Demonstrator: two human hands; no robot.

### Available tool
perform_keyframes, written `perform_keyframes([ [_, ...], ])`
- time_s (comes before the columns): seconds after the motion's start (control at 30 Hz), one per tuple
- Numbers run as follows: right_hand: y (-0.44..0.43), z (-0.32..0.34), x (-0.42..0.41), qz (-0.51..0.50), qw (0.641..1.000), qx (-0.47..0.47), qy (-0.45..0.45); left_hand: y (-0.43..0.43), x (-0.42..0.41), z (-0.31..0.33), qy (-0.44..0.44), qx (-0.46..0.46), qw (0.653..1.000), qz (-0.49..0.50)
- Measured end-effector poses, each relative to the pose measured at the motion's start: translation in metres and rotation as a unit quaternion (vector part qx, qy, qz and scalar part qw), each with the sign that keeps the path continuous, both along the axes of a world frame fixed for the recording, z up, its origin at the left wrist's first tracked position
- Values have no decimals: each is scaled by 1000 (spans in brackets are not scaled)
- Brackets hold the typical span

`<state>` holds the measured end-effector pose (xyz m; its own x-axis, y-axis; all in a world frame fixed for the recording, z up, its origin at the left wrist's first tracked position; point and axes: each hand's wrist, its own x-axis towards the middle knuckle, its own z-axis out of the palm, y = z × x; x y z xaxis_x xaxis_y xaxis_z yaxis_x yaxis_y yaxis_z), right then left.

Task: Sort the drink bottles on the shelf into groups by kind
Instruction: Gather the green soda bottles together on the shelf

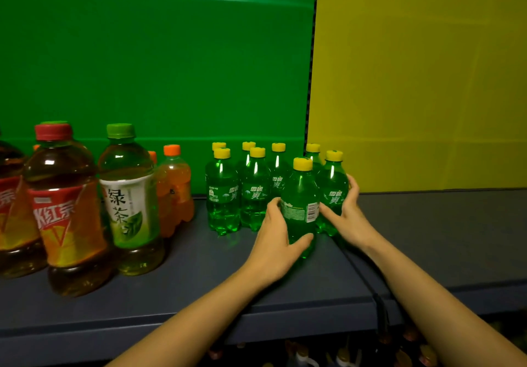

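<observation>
The left hand's (273, 232) thumb curls across the lower front of the front bottle (301, 192) and its fingers wrap the bottle's left side, so it grips that bottle. The right hand (352, 215) curls its fingers round the far side of the right bottle (332, 187), with the thumb at that bottle's near left, between the two bottles; it holds that one. Both are green with yellow caps and upright on the shelf (199, 266). The front bottle is nearest the camera, and they are touching or nearly so. Just left and behind stand more green bottles (253, 192) of the same kind, tightly grouped. Further left, apart from them, are orange bottles (175, 192), then a green tea (128, 195) and red tea (64, 212) bottles. Behind, a green panel (156, 67) meets a yellow panel (413, 81) above the held pair.
</observation>
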<state>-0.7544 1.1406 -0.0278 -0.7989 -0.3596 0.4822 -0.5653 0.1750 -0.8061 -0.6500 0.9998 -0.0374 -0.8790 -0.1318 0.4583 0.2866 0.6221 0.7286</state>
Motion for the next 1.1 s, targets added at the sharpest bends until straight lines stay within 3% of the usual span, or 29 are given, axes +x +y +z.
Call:
perform_keyframes([
  [0.13, 0, -2, -2, 3, 1000, -14, 2, 10, -17, 7, 19, -25, 998, 58],
  [0.27, 5, -6, -8, 5, 1000, -31, -5, 18, -26, 7, -53, 64, 996, -34],
  [0.43, 8, -9, -9, 2, 1000, -8, 3, 7, -31, 4, -17, 60, 998, 2],
  [0.57, 7, -8, -7, 2, 1000, -2, 9, 1, -23, 11, -86, 135, 985, -70],
  [0.77, 11, -10, -7, -9, 1000, -4, 21, -2, -25, 10, -34, 92, 995, 4],
  [0.93, 15, -10, -8, -30, 999, -1, 18, -7, -20, 13, -70, 113, 990, -41],
  [1.1, 15, -9, -9, -33, 999, -1, 14, -4, -27, 11, -8, 28, 997, 78],
])
